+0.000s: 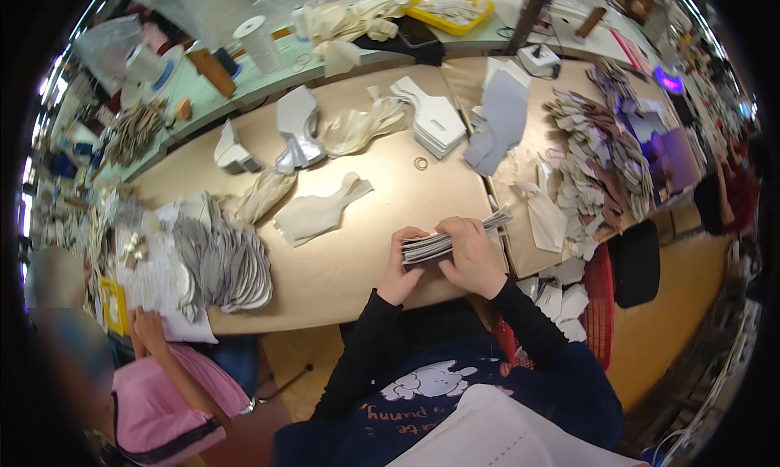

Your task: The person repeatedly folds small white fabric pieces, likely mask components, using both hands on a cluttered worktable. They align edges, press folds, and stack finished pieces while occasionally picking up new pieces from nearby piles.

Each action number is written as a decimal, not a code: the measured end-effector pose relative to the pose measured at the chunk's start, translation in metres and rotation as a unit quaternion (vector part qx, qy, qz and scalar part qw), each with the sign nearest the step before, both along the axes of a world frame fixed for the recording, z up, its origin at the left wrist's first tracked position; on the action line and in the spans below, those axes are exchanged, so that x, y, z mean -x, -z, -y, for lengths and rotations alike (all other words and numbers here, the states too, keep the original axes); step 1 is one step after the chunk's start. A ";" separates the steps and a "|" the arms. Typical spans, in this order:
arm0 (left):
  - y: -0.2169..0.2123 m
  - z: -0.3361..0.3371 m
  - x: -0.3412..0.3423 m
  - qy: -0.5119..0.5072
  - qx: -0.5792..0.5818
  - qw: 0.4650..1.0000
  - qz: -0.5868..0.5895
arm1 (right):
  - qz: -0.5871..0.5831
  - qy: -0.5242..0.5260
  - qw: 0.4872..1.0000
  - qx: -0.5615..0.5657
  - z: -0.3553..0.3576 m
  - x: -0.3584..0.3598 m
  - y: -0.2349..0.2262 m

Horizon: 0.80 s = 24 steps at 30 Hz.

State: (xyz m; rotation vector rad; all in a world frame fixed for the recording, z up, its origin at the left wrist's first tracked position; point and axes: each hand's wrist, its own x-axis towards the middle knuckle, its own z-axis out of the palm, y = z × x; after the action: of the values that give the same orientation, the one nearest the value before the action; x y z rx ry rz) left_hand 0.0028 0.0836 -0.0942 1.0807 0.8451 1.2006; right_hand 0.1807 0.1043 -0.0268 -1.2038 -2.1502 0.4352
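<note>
Head view, centre of the frame: the left hand point(400, 265) and the right hand point(470, 254) together hold a stack of flat cut pieces point(453, 237) just above the near edge of the tan worktable point(357, 264); the left fingers are closed around the stack's left end from below, and the right hand lies over its middle with fingers curled down on the top, so both grips are clamped on the stack; the pieces are thin, grey-and-white at their edges, and squared together like a deck of cards, which suggests that they are held this way to keep the edges aligned; the stack's right end fans out slightly toward the right of the frame.

Centre left: two loose cream fabric pieces point(318, 210) lie flat and apart from the hands, soft-edged and waisted in outline; left of them a fanned row of grey curved pieces point(231, 264) overlaps like shingles, presumably so each can be lifted singly.

Upper centre: a neat pile of white shaped panels point(435, 121) stands beside grey sheet pieces point(500, 117); a small ring point(421, 164) lies alone on the bare surface.

Right: a dense heap of pale small cut parts point(597, 162) spreads across the adjoining table; a yellow tray point(449, 5) sits at the upper edge.

Lower left: another person's hand point(146, 325), on an arm in a pink sleeve, rests on white sheets.
</note>
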 end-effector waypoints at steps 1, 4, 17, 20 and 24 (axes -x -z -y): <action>-0.001 0.000 0.003 0.004 0.007 1.000 -0.008 | -0.010 -0.006 1.000 0.009 -0.001 0.001 -0.001; -0.006 0.005 0.006 -0.046 -0.040 0.998 0.010 | 0.023 -0.033 0.999 0.021 0.004 0.003 -0.012; 0.011 0.015 0.021 -0.081 0.007 0.976 -0.204 | 0.096 -0.031 0.983 0.156 0.009 0.024 -0.023; 0.008 0.013 0.018 -0.183 -0.019 0.982 -0.047 | 0.006 -0.003 0.942 0.335 -0.014 0.023 -0.039; 0.009 0.007 0.033 -0.225 0.116 0.924 0.288 | -0.237 -0.058 0.897 0.368 -0.067 0.048 -0.053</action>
State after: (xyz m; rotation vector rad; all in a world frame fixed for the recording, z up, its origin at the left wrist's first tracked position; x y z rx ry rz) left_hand -0.0300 0.0762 -0.1028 0.2995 0.7574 1.6418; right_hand 0.1329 0.1711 0.0265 -1.1670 -1.6567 1.5278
